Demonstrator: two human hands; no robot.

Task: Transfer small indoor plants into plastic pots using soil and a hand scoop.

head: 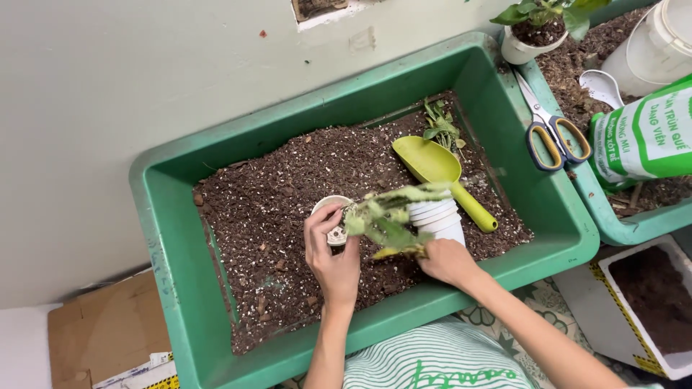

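Pale wall backs a green tray of dark potting soil. From the head view, we see our left hand reaching in from below, fingers curled around a small white pot tipped on its side. Just right of it, our right hand grips the base of a wilted seedling, beside a stack of white pots. Beyond the right hand lies a green scoop; scissors rest well off to its right.

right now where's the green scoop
In the head view the green scoop lies on the soil inside the green tub, right of centre, just behind the stack of white pots near the right hand.
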